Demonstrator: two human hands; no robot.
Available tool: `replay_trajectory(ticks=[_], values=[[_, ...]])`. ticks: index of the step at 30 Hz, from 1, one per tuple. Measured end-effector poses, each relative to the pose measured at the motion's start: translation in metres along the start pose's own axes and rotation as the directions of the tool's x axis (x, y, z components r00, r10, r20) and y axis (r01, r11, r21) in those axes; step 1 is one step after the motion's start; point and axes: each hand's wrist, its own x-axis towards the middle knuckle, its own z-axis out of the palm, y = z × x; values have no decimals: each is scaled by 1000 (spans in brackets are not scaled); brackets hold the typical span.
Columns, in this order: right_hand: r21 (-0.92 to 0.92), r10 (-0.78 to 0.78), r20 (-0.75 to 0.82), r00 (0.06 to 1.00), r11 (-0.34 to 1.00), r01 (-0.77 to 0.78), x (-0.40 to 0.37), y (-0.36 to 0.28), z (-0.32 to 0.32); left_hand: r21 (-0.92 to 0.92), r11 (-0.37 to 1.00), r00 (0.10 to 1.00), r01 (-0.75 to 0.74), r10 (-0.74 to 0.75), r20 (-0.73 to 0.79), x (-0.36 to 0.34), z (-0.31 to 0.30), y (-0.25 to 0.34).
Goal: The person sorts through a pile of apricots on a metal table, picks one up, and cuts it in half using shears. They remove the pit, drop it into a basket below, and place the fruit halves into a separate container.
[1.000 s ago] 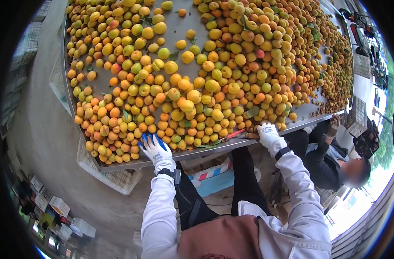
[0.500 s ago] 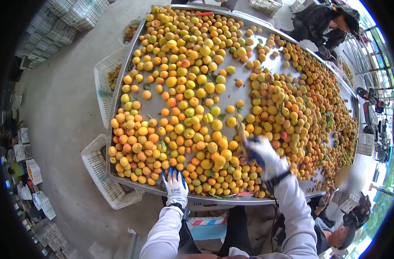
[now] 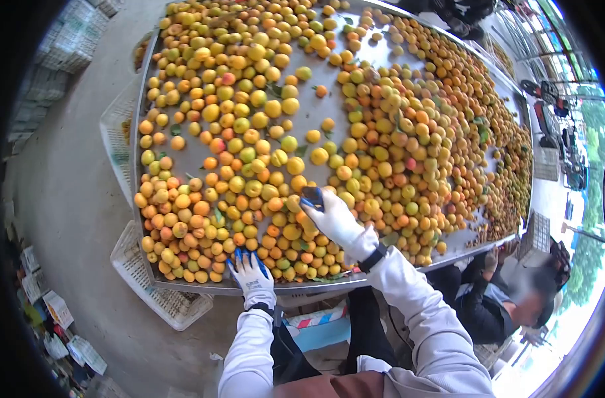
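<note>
Many yellow-orange apricots (image 3: 235, 109) lie across a large metal-topped table (image 3: 309, 107). My right hand (image 3: 339, 222), in a white glove with blue fingertips, is closed around a dark, flat, narrow piece (image 3: 312, 196) just above the apricots near the front middle. That piece is seen nearly end on, so its full shape is hidden. At the near edge, my left hand (image 3: 252, 272), gloved likewise, rests with fingers spread against the front apricots. It grips nothing that I can see.
A raised metal rim (image 3: 216, 289) borders the table. White plastic crates (image 3: 131, 255) stand on the floor to the left, with stacked crates (image 3: 73, 33) farther back. A person (image 3: 491, 302) sits close by on the right; another person (image 3: 458, 14) is at the far side.
The view has shifted, so the table sits higher and farther left. My right hand has moved left over the apricots with the narrow piece. My left hand stays at the near edge.
</note>
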Motion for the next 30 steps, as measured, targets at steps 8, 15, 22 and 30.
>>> replay_trajectory(ticks=[8,15,22,30], values=[[-620,-361,-414,836,784,31,-19,123,-137,42,999,999,16,-17,33,-3,7,1],[-646,136,-457,879,628,-433,65,128,-162,89,996,1000,4,-6,27,0,3,10],[-471,317,-332,888,760,-448,83,121,-176,127,992,1000,-16,16,-3,-3,9,11],[-620,92,-243,966,750,-228,4,123,-106,159,987,1000,-16,17,-4,-5,13,11]])
